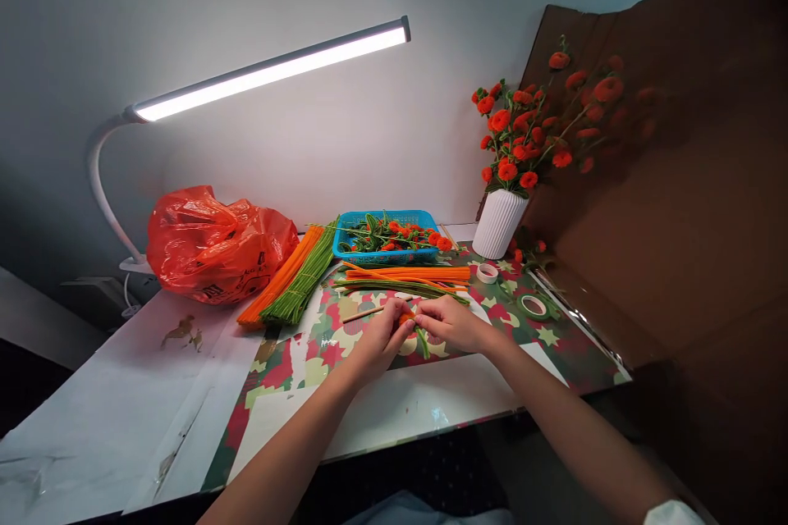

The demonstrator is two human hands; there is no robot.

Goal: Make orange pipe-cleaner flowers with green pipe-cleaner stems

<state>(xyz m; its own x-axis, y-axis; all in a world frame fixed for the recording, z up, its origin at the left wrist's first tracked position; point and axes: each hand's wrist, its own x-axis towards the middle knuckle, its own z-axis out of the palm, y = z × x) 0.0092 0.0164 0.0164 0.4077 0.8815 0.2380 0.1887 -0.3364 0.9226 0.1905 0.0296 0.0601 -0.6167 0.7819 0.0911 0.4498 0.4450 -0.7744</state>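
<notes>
Between my two hands is a small orange flower piece (405,318) with green stem ends (423,343) hanging below it. My left hand (385,336) pinches it from the left, fingers closed. From the right, my right hand (449,322) grips it with thumb and fingers pressed together. Just behind the hands lie orange pipe cleaners (419,273) and green ones (394,285) on the patterned mat (332,334). A thin brown stick (363,315) rests beside my left hand.
A blue basket (338,244) holds orange flowers. To the left are orange and green bundles (301,283) and a red bag (215,246). White tape (487,272), green tape (533,307) and a white vase (501,223) of flowers stand right. A lamp (271,70) hangs above.
</notes>
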